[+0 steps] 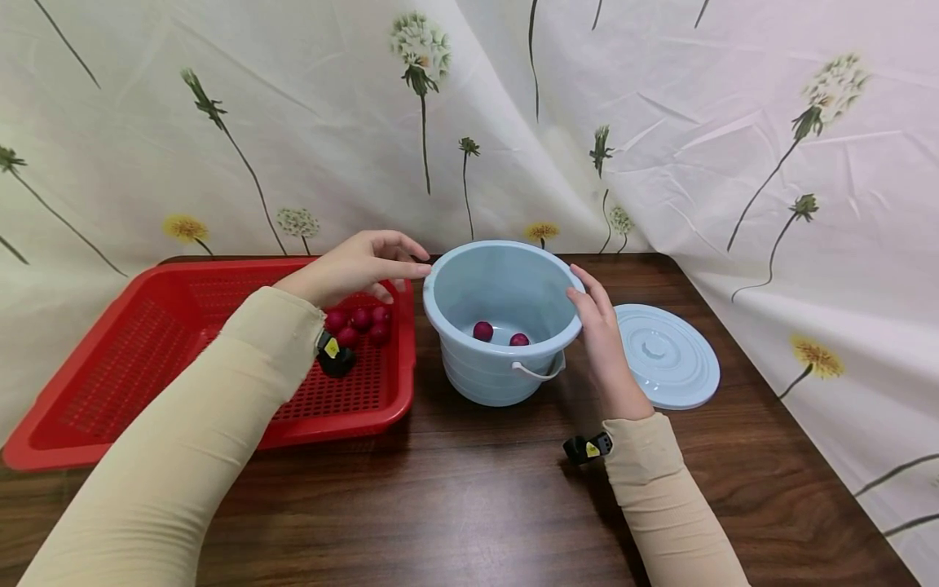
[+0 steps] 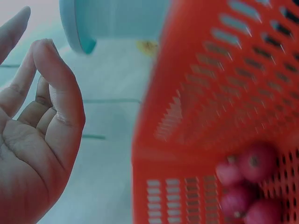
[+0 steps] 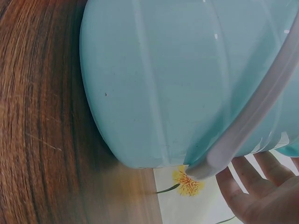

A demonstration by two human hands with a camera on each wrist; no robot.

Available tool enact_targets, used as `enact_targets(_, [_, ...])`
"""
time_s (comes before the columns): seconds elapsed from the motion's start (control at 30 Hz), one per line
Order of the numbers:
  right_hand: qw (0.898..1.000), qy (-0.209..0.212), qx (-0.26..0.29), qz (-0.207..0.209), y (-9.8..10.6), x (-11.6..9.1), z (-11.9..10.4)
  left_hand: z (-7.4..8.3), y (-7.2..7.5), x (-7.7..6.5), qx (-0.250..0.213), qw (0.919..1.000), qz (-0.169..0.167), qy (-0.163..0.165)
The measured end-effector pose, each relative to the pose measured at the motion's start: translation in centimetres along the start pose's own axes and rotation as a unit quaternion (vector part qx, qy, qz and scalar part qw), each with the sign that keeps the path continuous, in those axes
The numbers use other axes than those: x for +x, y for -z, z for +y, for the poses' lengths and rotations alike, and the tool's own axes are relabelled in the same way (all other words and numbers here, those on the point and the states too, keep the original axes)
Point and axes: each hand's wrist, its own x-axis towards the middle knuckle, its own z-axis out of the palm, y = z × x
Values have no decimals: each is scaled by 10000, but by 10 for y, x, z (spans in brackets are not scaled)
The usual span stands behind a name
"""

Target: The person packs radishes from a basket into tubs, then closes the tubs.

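Note:
A light blue bucket (image 1: 493, 371) with a white handle (image 1: 539, 373) stands upright on the table, and two round dark red fruits (image 1: 482, 331) lie on its bottom. My right hand (image 1: 603, 342) holds the bucket's right rim, thumb at the top edge and fingers along the outside. In the right wrist view those fingers (image 3: 252, 175) lie against the bucket wall beside the handle. My left hand (image 1: 359, 265) hovers above the right end of a red basket (image 1: 399, 399), its fingertips near the bucket's left rim, with nothing visible held. Several similar fruits (image 2: 258, 161) sit in that basket below it.
A round light blue lid (image 1: 671, 359) lies flat on the brown wooden table (image 1: 455, 497), right of the bucket. Behind the table hangs a white cloth (image 1: 330, 98) with a dandelion print. A dark wrist camera (image 1: 336, 359) is strapped to the left sleeve.

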Motion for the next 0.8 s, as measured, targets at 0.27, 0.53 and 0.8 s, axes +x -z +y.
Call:
enact_targets(0.27, [10000,12,20,34,0,0,-1,-26,22,-8,297,9990,191,285])
enact_targets(0.53, [10000,20,24,36,0,-1,-1,-55,39,-14,568,9965,277,546])
enact_targets(0.8, [10000,44,17,41,-1,-1,-1,-83,49,-14,643,9940,132,877])
